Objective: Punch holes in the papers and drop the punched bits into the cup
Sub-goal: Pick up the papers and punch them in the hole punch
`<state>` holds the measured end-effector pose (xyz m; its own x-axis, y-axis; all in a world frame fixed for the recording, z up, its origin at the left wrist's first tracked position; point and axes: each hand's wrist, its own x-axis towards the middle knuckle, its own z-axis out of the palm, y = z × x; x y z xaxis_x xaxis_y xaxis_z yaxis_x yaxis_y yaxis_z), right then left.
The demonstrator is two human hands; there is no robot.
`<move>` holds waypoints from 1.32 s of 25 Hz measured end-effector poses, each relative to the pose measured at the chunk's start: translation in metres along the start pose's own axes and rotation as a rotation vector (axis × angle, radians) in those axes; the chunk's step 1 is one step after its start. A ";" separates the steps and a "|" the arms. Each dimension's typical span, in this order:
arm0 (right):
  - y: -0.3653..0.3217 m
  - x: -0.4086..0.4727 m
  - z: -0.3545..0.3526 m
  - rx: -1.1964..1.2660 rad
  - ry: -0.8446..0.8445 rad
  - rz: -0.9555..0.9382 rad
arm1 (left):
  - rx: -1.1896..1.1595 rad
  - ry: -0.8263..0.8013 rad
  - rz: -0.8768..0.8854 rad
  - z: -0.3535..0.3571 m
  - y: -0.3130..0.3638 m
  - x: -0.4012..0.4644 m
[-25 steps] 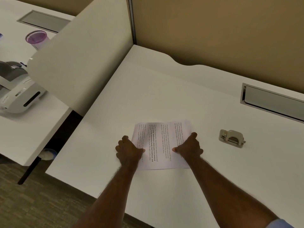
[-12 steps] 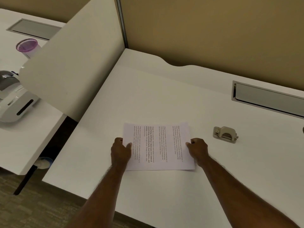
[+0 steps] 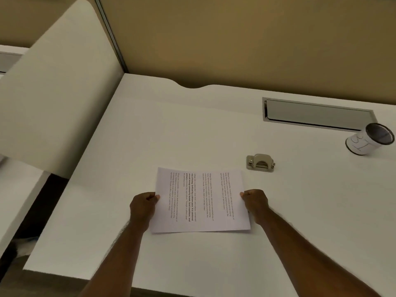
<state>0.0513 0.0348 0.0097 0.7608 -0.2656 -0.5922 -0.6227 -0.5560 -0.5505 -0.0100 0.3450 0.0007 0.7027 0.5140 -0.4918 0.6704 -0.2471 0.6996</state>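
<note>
A printed sheet of paper [image 3: 200,202] lies sideways on the white desk [image 3: 192,129], its near edge slightly raised. My left hand [image 3: 143,205] pinches its left edge and my right hand [image 3: 256,201] pinches its right edge. I cannot tell whether it is one sheet or a thin stack. A small metal hole punch [image 3: 260,162] sits on the desk just beyond the paper's far right corner, untouched. A white cup [image 3: 369,139] with a dark rim and handwriting on its side stands at the far right.
A white divider panel [image 3: 55,99] rises at the left, with a neighbouring desk behind it. A recessed metal cable tray [image 3: 317,114] is set into the desk behind the punch. A tan partition wall closes the back. The desk's front edge is near my forearms.
My hands went from pressing flat on the paper to gripping its left and right edges. The view has swung right, so the cup is now visible and the neighbouring desk's items have left the frame.
</note>
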 end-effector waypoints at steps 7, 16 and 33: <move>0.048 0.001 -0.034 -0.022 0.062 0.031 | 0.109 -0.024 0.064 0.046 0.012 -0.021; 0.077 0.014 -0.073 -0.043 0.123 -0.009 | 0.063 -0.053 0.057 0.082 0.036 -0.040; 0.101 0.054 -0.134 0.056 0.181 0.054 | 0.047 -0.141 0.054 0.152 0.082 -0.039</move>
<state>0.0541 -0.1413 0.0013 0.7435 -0.4338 -0.5090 -0.6687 -0.4935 -0.5561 0.0542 0.1798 -0.0016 0.7623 0.3792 -0.5245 0.6389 -0.3113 0.7035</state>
